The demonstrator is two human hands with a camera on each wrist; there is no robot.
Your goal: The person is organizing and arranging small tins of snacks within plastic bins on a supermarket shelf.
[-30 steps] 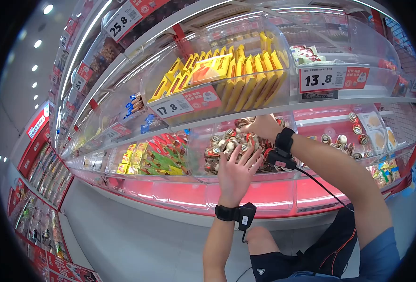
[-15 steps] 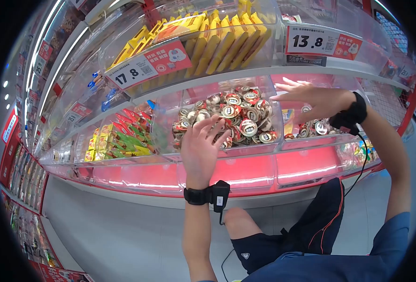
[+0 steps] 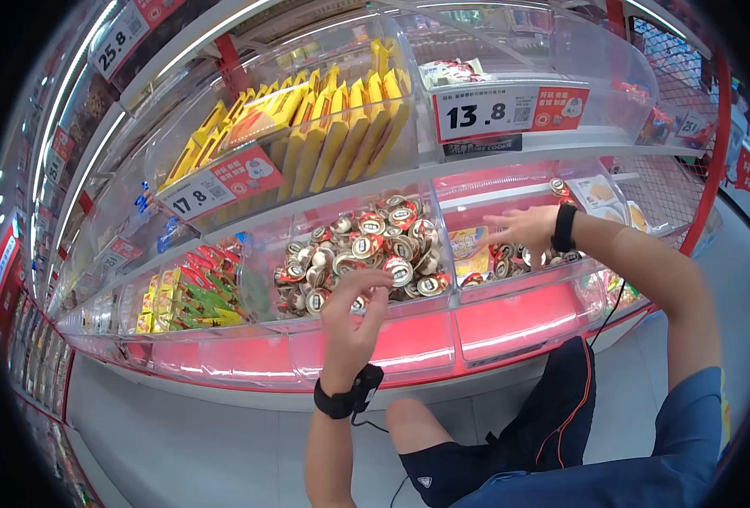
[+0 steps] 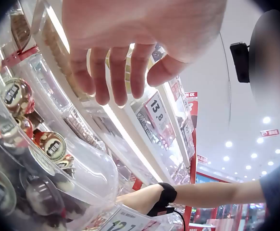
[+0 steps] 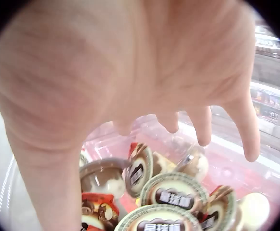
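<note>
My right hand (image 3: 527, 230) hangs over the right-hand clear bin, fingers spread and nothing in them. Below its palm in the right wrist view lie round chocolate cups (image 5: 174, 196) with printed lids, some tipped on their sides. The left hand (image 3: 354, 326) is at the front of the neighbouring bin, overlapping its lower edge in the head view. That bin holds a big heap of the same cups (image 3: 366, 245). In the left wrist view the left hand's fingers (image 4: 117, 77) droop loosely and hold nothing.
A clear divider (image 3: 447, 245) stands between the two bins. Above them runs a shelf edge with price tags (image 3: 510, 114) and a bin of yellow packets (image 3: 341, 127). Green and red packets (image 3: 210, 288) lie to the left. A red post (image 3: 714, 169) with mesh closes the right end.
My right hand has left the heaped cups and moved right, across the divider, over the other bin. The left hand's spread fingers have bent and turned. The head view has shifted.
</note>
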